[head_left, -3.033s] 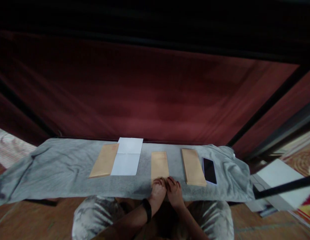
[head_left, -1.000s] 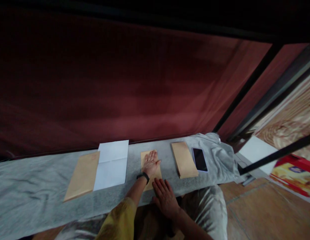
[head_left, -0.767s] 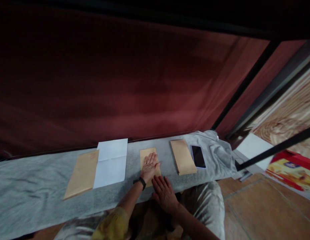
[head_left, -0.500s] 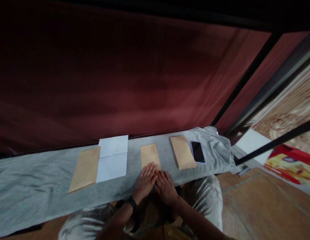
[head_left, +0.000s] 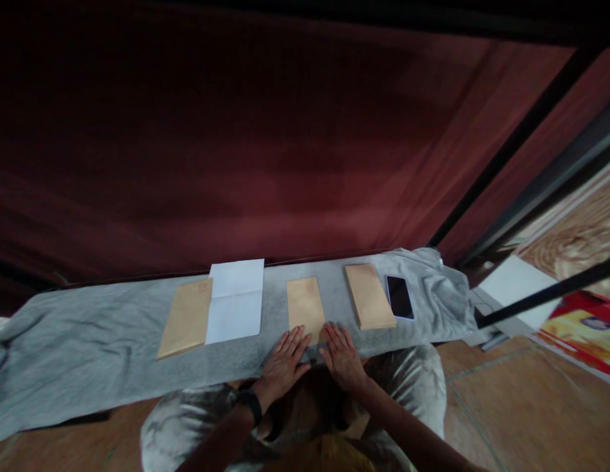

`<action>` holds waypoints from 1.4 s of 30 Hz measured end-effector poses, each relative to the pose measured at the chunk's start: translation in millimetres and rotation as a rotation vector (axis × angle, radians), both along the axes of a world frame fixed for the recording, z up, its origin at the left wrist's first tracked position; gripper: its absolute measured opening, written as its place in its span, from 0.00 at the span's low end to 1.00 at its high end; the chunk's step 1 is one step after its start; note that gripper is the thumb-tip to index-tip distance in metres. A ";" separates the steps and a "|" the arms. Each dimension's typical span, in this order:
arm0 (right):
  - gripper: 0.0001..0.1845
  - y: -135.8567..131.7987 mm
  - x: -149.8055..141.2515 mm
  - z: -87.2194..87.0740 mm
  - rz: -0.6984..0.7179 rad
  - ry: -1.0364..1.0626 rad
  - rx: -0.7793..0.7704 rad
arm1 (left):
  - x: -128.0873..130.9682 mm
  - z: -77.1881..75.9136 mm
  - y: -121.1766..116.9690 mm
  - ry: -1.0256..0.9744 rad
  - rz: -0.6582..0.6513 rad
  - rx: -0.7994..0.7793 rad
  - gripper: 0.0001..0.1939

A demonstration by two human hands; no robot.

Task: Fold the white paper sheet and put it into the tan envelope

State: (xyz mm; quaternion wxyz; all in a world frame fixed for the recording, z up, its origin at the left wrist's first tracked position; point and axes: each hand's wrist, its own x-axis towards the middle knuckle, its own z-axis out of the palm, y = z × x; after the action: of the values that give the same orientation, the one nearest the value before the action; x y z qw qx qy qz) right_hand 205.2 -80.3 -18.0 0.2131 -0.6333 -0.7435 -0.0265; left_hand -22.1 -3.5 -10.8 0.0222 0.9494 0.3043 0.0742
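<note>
A tan paper envelope (head_left: 305, 303) lies flat on the grey cloth (head_left: 103, 334) in front of me. My left hand (head_left: 284, 362) rests at its near left corner, palm down with the fingers stretched out. At the near right corner lies my right hand (head_left: 343, 355), flat too, its fingertips by the envelope's edge. Neither hand grips anything. To the right sits a stack of tan envelopes (head_left: 369, 296). On the left, a white sheet of paper (head_left: 236, 301) with a crease across it lies against more tan envelopes (head_left: 185, 318).
A dark-screened phone (head_left: 400, 297) lies right of the stack. Behind the cloth-covered narrow surface rises a dark red panel (head_left: 305, 196). A black bar (head_left: 545, 295) and a red and yellow box (head_left: 587, 328) are at the right, above the tiled floor (head_left: 515, 387).
My hands have moved apart, from close together on the envelope's near end to its two near corners. The view has shifted a little.
</note>
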 end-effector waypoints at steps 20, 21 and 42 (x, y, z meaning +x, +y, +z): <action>0.34 170.8 -19.3 10.4 -0.127 0.040 -0.059 | -0.1 0.2 3.1 -0.007 -0.007 -0.018 0.34; 0.34 167.0 -21.1 10.8 -0.133 0.040 -0.058 | 0.0 -0.2 3.4 -0.008 -0.006 -0.013 0.34; 0.34 -15.1 -20.2 -7.6 -0.030 -0.059 0.106 | 1.3 -21.2 -8.7 -0.086 0.153 0.152 0.37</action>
State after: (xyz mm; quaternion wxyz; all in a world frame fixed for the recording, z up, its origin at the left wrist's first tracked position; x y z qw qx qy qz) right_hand 185.0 -95.3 -25.6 0.2239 -0.6311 -0.7375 -0.0875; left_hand -20.7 -12.2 -32.0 -0.0424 0.9183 0.3681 0.1394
